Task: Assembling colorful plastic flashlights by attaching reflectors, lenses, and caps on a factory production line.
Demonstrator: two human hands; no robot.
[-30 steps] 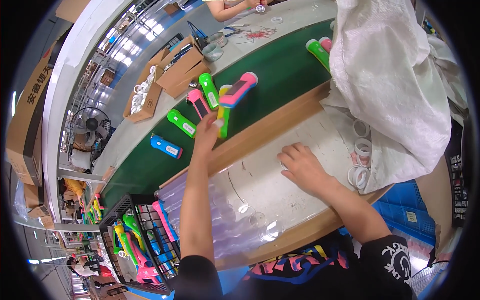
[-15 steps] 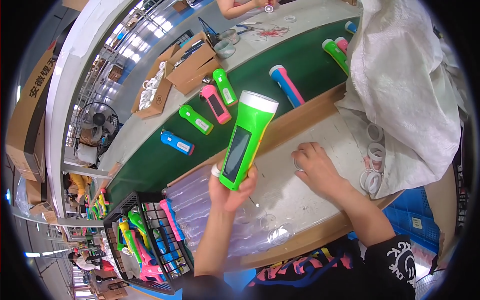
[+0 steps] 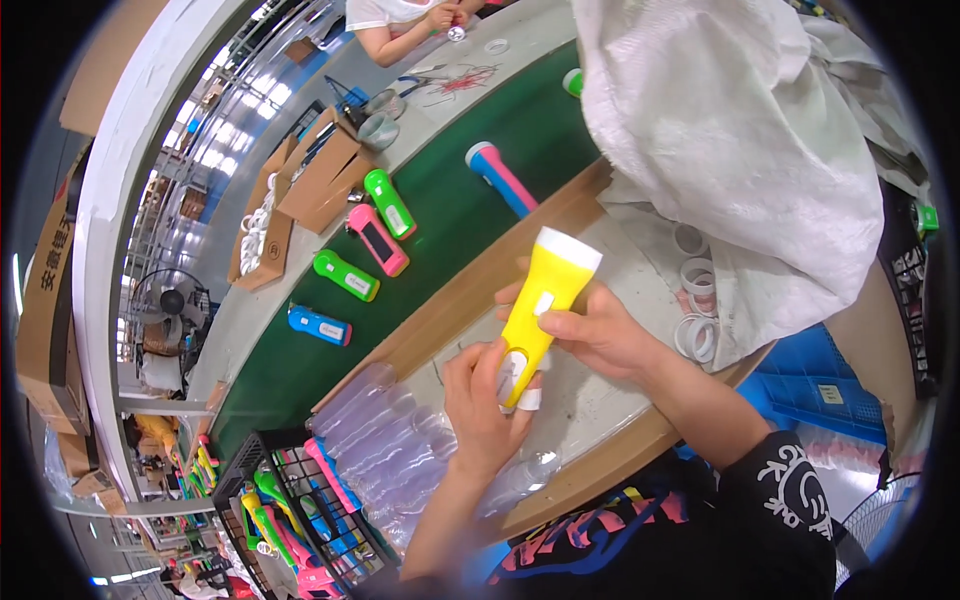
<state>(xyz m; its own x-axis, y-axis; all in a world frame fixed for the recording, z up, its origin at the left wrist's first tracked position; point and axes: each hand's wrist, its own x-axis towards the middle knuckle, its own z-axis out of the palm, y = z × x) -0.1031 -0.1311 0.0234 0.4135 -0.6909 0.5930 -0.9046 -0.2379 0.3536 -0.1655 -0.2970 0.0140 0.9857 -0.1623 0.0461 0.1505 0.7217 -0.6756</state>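
A yellow flashlight with a white head is held tilted in front of me, its head pointing up and away. My left hand is closed round its lower handle, next to an oval white part; a white band wraps one of my fingers. My right hand grips the body below the head, thumb beside the white switch. Beneath lies a pale work tray with a cardboard rim. Rows of clear, purplish stacked plastic pieces fill its left side. White rings lie to the right.
A green belt beyond the tray carries several flashlights, including a pink one. Boxes stand behind it. A black basket of flashlights is at lower left. A white sack covers the right. Across the belt another person's hands work.
The flashlight has been turned over from its green side with the dark panel to its yellow side. My right hand has left the tray surface and taken hold of it. The view has shifted right.
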